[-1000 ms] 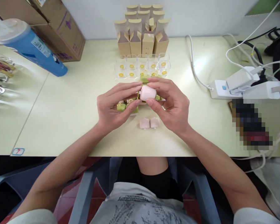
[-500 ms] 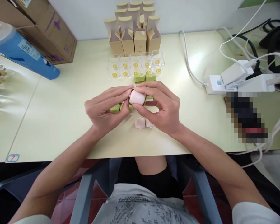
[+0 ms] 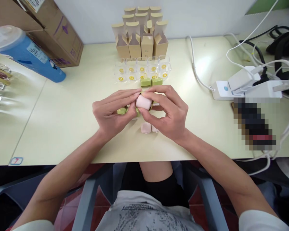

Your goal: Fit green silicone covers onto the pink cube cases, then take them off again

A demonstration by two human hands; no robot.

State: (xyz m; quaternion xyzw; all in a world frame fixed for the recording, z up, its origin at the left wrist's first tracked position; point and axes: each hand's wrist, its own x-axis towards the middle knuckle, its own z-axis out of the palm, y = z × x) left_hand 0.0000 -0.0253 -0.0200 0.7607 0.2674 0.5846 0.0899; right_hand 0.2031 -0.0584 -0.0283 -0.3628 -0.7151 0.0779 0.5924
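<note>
Between the fingertips of both hands is a small, rounded pale pink block (image 3: 144, 102) with a dark green edge showing beside it. My left hand (image 3: 114, 110) pinches it from the left with thumb and fingers. From the other side, my right hand (image 3: 172, 112) grips it with its thumb below and fingers above. Two green blocks (image 3: 145, 82) with small loops on top stand just beyond my hands. More green pieces (image 3: 121, 111) lie partly hidden under the left hand. Nearer to me, pale pink pieces (image 3: 146, 127) rest on the table, one partly covered by the right hand.
Clear plastic cases (image 3: 131, 69) with yellow marks stand in rows behind the green blocks. Open kraft boxes (image 3: 135, 46) line the wall. A blue cup (image 3: 36, 56) and a carton (image 3: 65, 38) are at left; a power strip (image 3: 223, 89), cables and a blurred phone-like object (image 3: 254, 123) at right.
The camera view has shifted slightly, so the whole scene sits a little further right and lower. Both hands keep hold of the pink block, which looks slightly more tilted.
</note>
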